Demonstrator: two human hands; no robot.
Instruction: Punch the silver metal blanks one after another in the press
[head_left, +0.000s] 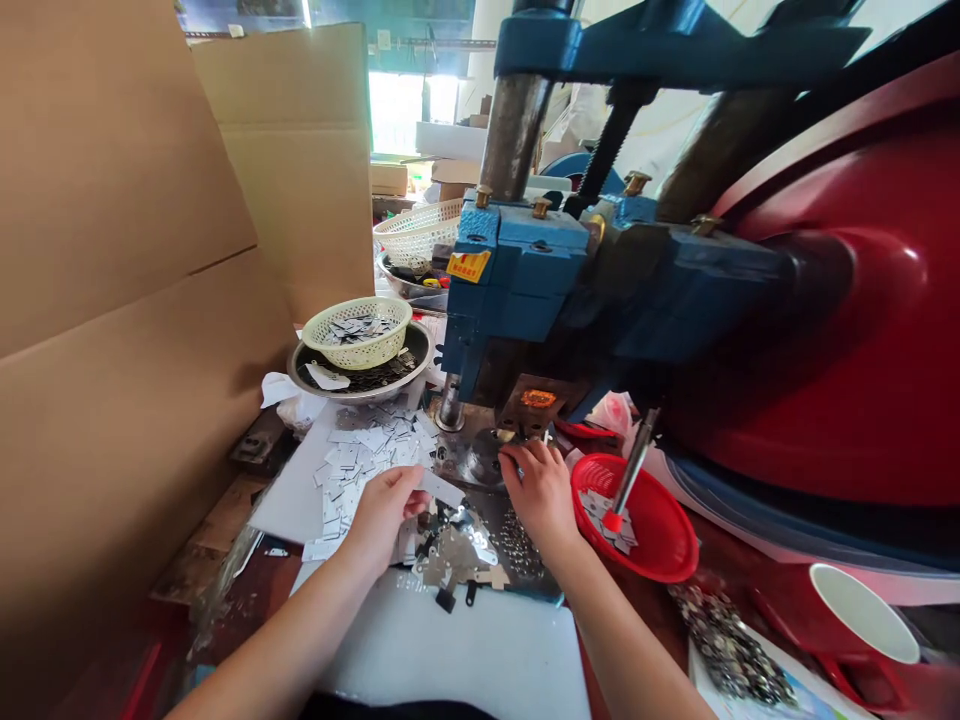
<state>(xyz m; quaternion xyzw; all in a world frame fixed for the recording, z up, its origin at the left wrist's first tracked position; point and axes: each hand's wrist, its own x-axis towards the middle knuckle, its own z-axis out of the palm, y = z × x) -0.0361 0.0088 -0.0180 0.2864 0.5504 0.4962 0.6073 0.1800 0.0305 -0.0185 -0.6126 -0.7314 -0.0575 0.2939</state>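
Observation:
A flat white metal plate point(441, 488) is pinched in my left hand point(386, 512), which hovers left of the press bed. My right hand point(541, 490) reaches in under the press head point(536, 400), fingers bent over the round die point(484, 458). Whether those fingertips grip a small part is hidden by the hand. Between the hands lie several thin shiny metal pieces point(457, 550) and many tiny fasteners or slugs point(521, 540) on the bed. Left of my left hand, a heap of loose white plates point(360, 460) spreads over a white sheet.
A cream basket point(352, 350) of plates sits in a steel bowl point(424, 375) at the back left. To the right stand a red basket point(671, 540) holding plates, a red mug point(810, 610) and a large red flywheel point(840, 350). Cardboard point(112, 300) walls the left side.

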